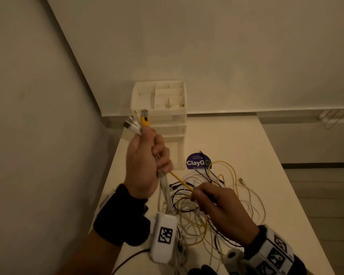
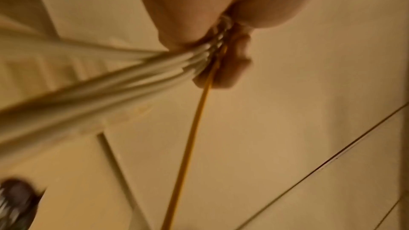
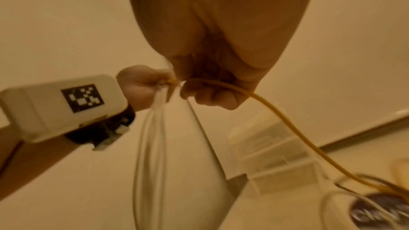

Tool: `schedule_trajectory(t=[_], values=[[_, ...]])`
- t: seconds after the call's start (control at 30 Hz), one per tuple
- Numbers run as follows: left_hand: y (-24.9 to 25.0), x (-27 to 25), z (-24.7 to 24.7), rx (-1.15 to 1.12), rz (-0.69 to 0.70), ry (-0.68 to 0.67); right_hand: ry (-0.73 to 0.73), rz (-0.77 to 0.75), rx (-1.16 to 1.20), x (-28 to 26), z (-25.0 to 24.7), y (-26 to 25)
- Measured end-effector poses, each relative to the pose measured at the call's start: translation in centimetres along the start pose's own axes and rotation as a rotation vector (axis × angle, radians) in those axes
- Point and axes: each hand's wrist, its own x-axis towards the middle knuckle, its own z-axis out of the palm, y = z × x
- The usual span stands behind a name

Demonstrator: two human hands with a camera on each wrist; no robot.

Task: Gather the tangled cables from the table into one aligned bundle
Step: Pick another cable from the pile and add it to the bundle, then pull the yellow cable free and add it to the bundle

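The left hand [image 1: 145, 163] is up in front of the white plastic drawer box [image 1: 161, 108], squeezing white cables [image 1: 164, 187] and a thin yellow cable [image 1: 180, 180]. The right hand [image 1: 218, 207] pinches that yellow cable above the tangled cable pile [image 1: 226, 195] on the white table [image 1: 266, 155].

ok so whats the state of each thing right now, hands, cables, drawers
left hand: raised, grips a bundle of cable ends
yellow cable: taut between both hands, plug up top
white cables: gripped, hanging to the table
right hand: pinches the yellow cable
cable pile: tangled on the table
drawer unit: drawers closed
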Motion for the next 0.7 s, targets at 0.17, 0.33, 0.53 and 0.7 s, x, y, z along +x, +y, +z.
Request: schedule_trajectory(t=[0.17,0.33,0.53,0.7], values=[[5.7,1.8,-3.4,0.103,0.177,0.071,0.009,0.167,-0.075,-0.9,-1.0,6.0],[4.3,-0.2,-2.8,0.672,0.162,-0.015,0.166,0.235,0.034,0.1,-2.5,5.4],[-3.0,-1.9,0.7,0.948,0.043,-0.304,0.182,0.184,0.435,4.0,-3.4,0.1],[-3.6,-1.6,1.9,0.899,0.162,-0.314,0.132,0.150,0.670,4.5,-4.1,-1.8]])
